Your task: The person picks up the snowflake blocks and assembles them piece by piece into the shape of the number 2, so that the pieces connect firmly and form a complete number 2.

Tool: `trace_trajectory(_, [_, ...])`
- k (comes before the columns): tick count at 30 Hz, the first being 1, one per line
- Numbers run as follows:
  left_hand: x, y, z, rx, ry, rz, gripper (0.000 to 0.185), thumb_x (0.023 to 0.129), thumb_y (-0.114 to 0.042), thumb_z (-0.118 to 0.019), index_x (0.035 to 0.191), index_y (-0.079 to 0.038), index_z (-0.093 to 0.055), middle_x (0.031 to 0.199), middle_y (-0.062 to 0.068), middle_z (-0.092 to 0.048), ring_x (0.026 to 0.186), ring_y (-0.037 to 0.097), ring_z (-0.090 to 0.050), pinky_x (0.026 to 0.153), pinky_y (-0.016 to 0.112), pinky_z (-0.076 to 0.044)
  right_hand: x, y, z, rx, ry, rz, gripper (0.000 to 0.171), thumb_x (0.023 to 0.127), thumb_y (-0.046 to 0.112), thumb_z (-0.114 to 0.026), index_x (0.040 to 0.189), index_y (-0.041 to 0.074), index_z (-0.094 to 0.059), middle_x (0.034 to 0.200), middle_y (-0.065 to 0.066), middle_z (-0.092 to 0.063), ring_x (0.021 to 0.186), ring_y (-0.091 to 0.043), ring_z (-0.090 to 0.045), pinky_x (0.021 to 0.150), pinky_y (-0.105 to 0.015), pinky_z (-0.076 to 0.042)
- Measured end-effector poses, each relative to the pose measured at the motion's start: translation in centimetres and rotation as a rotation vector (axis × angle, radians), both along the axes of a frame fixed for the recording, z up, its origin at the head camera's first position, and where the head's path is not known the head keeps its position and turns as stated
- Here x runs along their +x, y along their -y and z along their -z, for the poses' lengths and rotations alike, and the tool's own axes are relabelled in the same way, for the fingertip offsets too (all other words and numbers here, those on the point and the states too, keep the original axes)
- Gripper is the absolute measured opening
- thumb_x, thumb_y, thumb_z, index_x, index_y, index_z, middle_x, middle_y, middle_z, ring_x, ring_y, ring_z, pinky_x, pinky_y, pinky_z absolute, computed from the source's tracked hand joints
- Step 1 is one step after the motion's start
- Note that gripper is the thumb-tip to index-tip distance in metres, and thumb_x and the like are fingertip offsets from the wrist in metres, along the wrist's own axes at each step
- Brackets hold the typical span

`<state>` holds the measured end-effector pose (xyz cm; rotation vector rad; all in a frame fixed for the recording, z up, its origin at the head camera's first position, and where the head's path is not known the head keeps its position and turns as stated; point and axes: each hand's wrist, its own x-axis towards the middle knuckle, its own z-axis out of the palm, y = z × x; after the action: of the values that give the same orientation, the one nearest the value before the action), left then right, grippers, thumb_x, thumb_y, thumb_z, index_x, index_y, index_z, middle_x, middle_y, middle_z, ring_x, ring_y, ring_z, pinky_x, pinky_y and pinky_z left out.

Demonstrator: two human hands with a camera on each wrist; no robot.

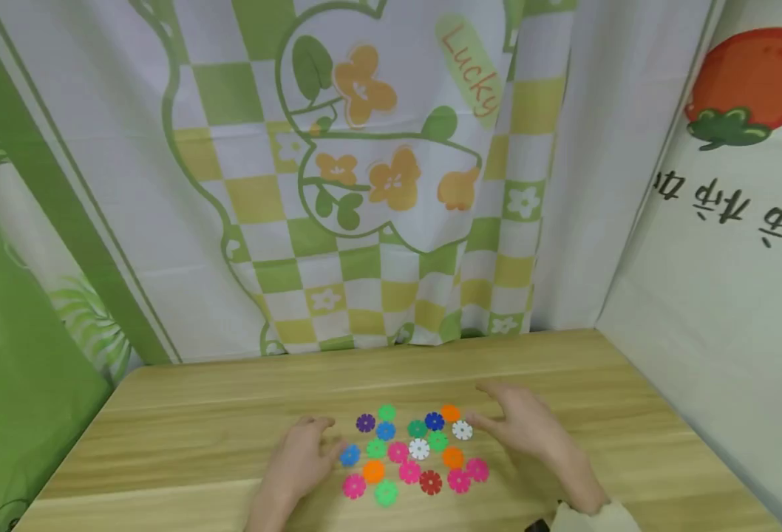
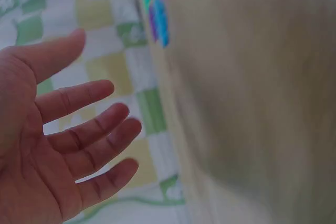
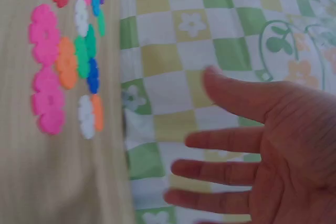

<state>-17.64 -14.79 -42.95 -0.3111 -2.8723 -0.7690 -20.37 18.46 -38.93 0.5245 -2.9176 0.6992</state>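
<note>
Several notched plastic flower discs lie spread flat in the middle of the wooden table (image 1: 198, 443). Left of them is my left hand (image 1: 301, 458), its fingers spread and slightly bent, nearest a light blue disc (image 1: 346, 456). In the left wrist view the left palm (image 2: 31, 177) holds nothing. My right hand (image 1: 524, 423) hovers at the right side of the group, its thumb close to a white disc (image 1: 458, 431). Fingers apart, the right hand (image 3: 283, 156) also holds nothing. Among the other discs are a dark red one (image 1: 427, 485) and an orange one (image 1: 453, 458).
A checkered curtain (image 1: 311, 236) hangs along the table's back edge. On the right stands a white cloth wall (image 1: 710, 295) with a printed red fruit. Green cloth (image 1: 25, 384) hangs at the left. Something small and black (image 1: 537, 526) shows by the right sleeve (image 1: 597, 519).
</note>
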Motion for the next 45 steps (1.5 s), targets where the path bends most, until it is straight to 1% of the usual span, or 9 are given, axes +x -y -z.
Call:
trace_trajectory(5, [-1.1, -1.3, 1.0, -0.066, 0.017, 0.082, 0.036, 0.080, -0.022, -0.077, 0.108, 0.000, -0.067, 0.099, 0.012, -0.067, 0.087, 0.028, -0.062, 0.075, 0.046, -0.054, -0.8, -0.6, 1.4, -0.045, 0.156, -0.097, 0.043, 0.077, 0.026, -0.079, 0.109, 0.000, -0.066, 0.101, -0.013, -0.067, 0.093, -0.030, -0.061, 0.080, -0.046, -0.053])
trace_trajectory(9, [-1.7, -1.9, 1.2, -0.116, 0.058, 0.120, 0.036, 0.078, -0.022, -0.078, 0.106, -0.003, -0.067, 0.094, 0.009, -0.065, 0.082, 0.025, -0.060, 0.072, 0.043, -0.054, -1.1, -0.8, 2.5, -0.052, 0.248, -0.168, 0.031, 0.073, 0.018, -0.082, 0.095, 0.003, -0.066, 0.085, -0.004, -0.062, 0.080, -0.021, -0.056, 0.070, -0.037, -0.051])
trace_trajectory(13, [-2.2, -2.3, 1.1, -0.148, 0.107, 0.136, 0.034, 0.077, -0.018, -0.079, 0.105, -0.004, -0.066, 0.092, 0.009, -0.063, 0.083, 0.026, -0.059, 0.073, 0.044, -0.054, -1.0, -0.5, 3.1, -0.045, 0.327, -0.158, 0.032, 0.067, 0.017, -0.085, 0.089, 0.009, -0.063, 0.079, -0.002, -0.056, 0.074, -0.019, -0.050, 0.063, -0.033, -0.046])
trace_trajectory(16, [-2.5, -2.6, 1.0, -0.159, 0.146, 0.142, 0.029, 0.078, -0.015, -0.078, 0.101, -0.006, -0.065, 0.090, 0.009, -0.062, 0.083, 0.026, -0.059, 0.074, 0.045, -0.054, -0.8, -0.1, 3.5, -0.018, 0.325, -0.159, 0.036, 0.062, 0.014, -0.087, 0.085, 0.012, -0.059, 0.076, -0.002, -0.053, 0.070, -0.019, -0.046, 0.059, -0.031, -0.042])
trace_trajectory(21, [-2.8, -3.0, 1.0, -0.150, 0.221, 0.114, 0.024, 0.079, -0.013, -0.076, 0.095, -0.002, -0.061, 0.085, 0.007, -0.056, 0.077, 0.023, -0.055, 0.071, 0.041, -0.053, -0.5, 0.2, 4.2, -0.017, 0.302, -0.174, 0.034, 0.064, 0.009, -0.085, 0.079, 0.013, -0.055, 0.073, -0.002, -0.052, 0.069, -0.018, -0.045, 0.058, -0.030, -0.039])
trace_trajectory(27, [-2.9, -3.1, 1.0, -0.130, 0.254, 0.090, 0.024, 0.079, -0.012, -0.077, 0.089, -0.001, -0.057, 0.084, 0.010, -0.053, 0.071, 0.019, -0.050, 0.066, 0.036, -0.052, -0.1, 0.2, 4.5, -0.045, 0.311, -0.170, 0.032, 0.066, 0.005, -0.083, 0.076, 0.011, -0.053, 0.072, -0.002, -0.051, 0.068, -0.018, -0.045, 0.057, -0.028, -0.040])
trace_trajectory(37, [-2.0, -2.6, 1.3, 0.007, 0.212, 0.146, 0.025, 0.081, 0.000, -0.071, 0.102, -0.001, -0.057, 0.084, 0.008, -0.061, 0.075, 0.019, -0.059, 0.066, 0.032, -0.055, 0.4, 0.7, 4.7, -0.115, 0.246, -0.244, 0.026, 0.075, 0.000, -0.074, 0.075, 0.009, -0.050, 0.066, 0.003, -0.047, 0.061, -0.010, -0.042, 0.052, -0.023, -0.038])
trace_trajectory(42, [-1.1, -2.4, 0.8, 0.200, 0.170, 0.202, 0.017, 0.084, 0.006, -0.064, 0.097, -0.002, -0.058, 0.076, 0.003, -0.058, 0.061, 0.009, -0.052, 0.050, 0.020, -0.047, 0.7, 1.4, 3.8, -0.186, 0.215, -0.249, 0.020, 0.081, -0.003, -0.067, 0.080, 0.009, -0.051, 0.067, 0.005, -0.048, 0.061, -0.008, -0.043, 0.052, -0.022, -0.040])
trace_trajectory(45, [-0.6, -2.6, 0.0, 0.305, 0.126, 0.238, 0.014, 0.085, 0.005, -0.064, 0.097, -0.003, -0.060, 0.078, 0.003, -0.061, 0.062, 0.007, -0.054, 0.052, 0.017, -0.048, 0.8, 2.1, 2.9, -0.256, 0.199, -0.234, 0.015, 0.083, -0.001, -0.067, 0.084, 0.008, -0.054, 0.072, 0.003, -0.052, 0.064, -0.009, -0.048, 0.054, -0.022, -0.045])
